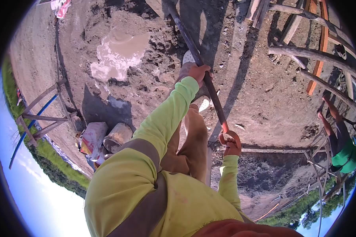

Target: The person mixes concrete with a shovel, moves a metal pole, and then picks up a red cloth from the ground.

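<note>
I hold a long-handled shovel (pixel 213 94) that slants across bare soil. My left hand (pixel 197 73), on a yellow-green sleeve, is closed around the middle of the dark shaft. My right hand (pixel 230 144) grips the reddish D-shaped handle at the near end. The shaft runs up and left toward the top edge, where its blade end (pixel 162 7) is partly cut off. My legs and white shoes (pixel 190 57) stand just beside the shaft.
A muddy puddle (pixel 118 51) lies ahead on the left. Cement sacks (pixel 92 138) and a bucket (pixel 116 136) sit near a wooden frame (pixel 43 114). Rough timber poles (pixel 312 53) cross the upper right. Another person in a green shirt (pixel 345 152) is at the right.
</note>
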